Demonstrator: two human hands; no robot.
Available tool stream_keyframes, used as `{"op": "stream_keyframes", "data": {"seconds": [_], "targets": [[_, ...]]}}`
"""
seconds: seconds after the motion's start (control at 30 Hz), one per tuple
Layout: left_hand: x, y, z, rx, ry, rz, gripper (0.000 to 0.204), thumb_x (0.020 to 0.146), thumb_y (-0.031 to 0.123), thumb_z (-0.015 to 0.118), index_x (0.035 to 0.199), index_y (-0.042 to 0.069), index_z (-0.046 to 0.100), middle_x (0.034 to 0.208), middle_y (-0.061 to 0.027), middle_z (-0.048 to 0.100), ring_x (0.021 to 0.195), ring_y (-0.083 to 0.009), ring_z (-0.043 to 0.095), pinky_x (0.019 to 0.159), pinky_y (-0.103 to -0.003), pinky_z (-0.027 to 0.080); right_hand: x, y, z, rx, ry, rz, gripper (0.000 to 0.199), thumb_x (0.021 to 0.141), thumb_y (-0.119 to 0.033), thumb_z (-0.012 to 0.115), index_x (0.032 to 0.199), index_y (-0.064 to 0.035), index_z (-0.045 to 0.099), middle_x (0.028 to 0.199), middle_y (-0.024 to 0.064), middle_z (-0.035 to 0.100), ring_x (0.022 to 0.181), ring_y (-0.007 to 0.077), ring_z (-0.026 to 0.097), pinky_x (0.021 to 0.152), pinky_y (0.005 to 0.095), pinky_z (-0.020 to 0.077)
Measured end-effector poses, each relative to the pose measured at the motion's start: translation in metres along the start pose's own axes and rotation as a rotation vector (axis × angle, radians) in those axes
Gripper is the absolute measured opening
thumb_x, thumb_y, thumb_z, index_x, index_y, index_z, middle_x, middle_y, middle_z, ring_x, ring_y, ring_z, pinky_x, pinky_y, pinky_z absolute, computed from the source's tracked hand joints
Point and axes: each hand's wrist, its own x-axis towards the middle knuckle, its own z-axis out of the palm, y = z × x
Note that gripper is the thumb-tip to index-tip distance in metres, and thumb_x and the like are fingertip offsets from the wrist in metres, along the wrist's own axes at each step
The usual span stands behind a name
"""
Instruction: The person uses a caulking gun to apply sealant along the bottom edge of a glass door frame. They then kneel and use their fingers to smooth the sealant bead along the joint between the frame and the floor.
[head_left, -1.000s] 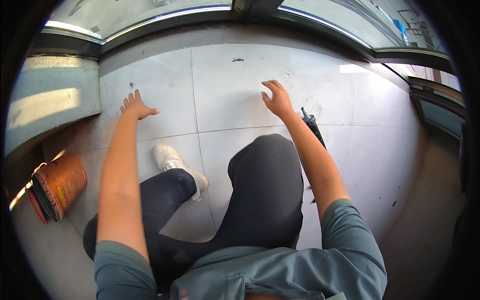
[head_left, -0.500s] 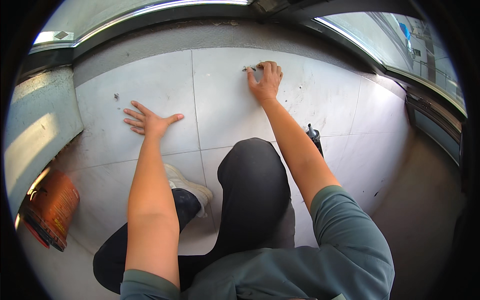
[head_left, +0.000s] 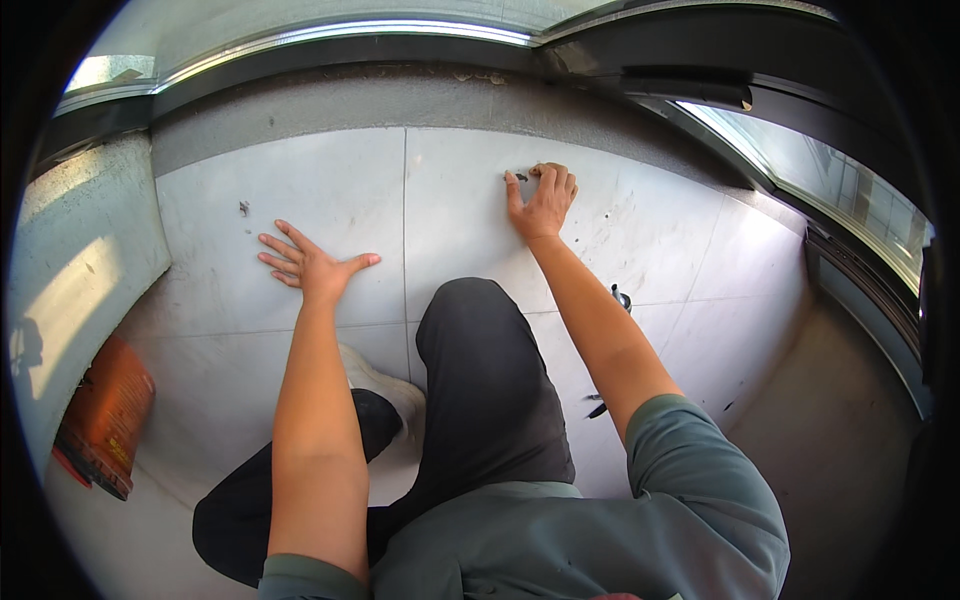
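Two bare hands rest on a pale tiled floor [head_left: 480,200]. One container is in view: an orange cylindrical can [head_left: 105,415], lying on its side well to the left of and behind the left hand [head_left: 312,262]; its contents cannot be seen. Just beyond the fingertips of the right hand [head_left: 543,200] lies a small dark scrap [head_left: 521,177], touching or nearly touching the index finger; which cannot be told. A second dark speck [head_left: 243,208] sits on the tile just ahead and left of the left hand, apart from it. A small black object [head_left: 621,298] lies beside the right forearm, near a tile joint. A dark window frame [head_left: 400,50] runs beyond both hands. Left hand: open, palm flat on the floor, fingers spread, holding nothing. Right hand: fingers curled loosely at the scrap, thumb extended leftward, knuckles raised; no firm grip is evident. A bent knee in dark trousers [head_left: 480,360] lies between the two forearms, with a white shoe [head_left: 390,385] behind the left hand.
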Motion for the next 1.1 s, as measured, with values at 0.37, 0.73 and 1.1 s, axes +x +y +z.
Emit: {"op": "stream_keyframes", "data": {"seconds": [0.37,0.73,1.1], "targets": [[-0.002,0.002,-0.003,-0.011,0.021,0.005,0.178,0.044,0.068,0.097,0.161,0.007,-0.023,0.162,-0.0316,-0.032,0.148,-0.0505,-0.034,0.121,-0.065,-0.011,0.000,-0.001,-0.004,0.007,-0.057,0.039,0.040,0.089,-0.042,0.077,0.105,-0.0100,0.059,0.114,0.0085,0.058,0.107,0.0317,0.050,0.098,0.0447,0.0359],[-0.006,-0.002,0.004,-0.068,0.097,0.017,0.169,0.052,0.069,0.093,0.163,0.009,-0.019,0.165,-0.0289,-0.029,0.151,-0.0508,-0.028,0.121,-0.065,-0.009,-0.001,0.000,-0.003,-0.003,-0.091,0.027,0.041,0.088,-0.040,0.076,0.108,-0.0082,0.058,0.117,0.0104,0.057,0.111,0.0328,0.049,0.102,0.0472,0.0337],[0.025,-0.017,-0.013,-0.307,0.287,-0.323,0.164,0.055,0.074,0.090,0.164,0.012,-0.015,0.169,-0.0265,-0.019,0.156,-0.0448,-0.019,0.125,-0.061,-0.004,-0.003,0.002,0.000,0.010,-0.067,-0.008,0.044,0.087,-0.038,0.077,0.110,-0.0069,0.056,0.116,0.0117,0.057,0.109,0.0334,0.049,0.101,0.0476,0.0338]]}}
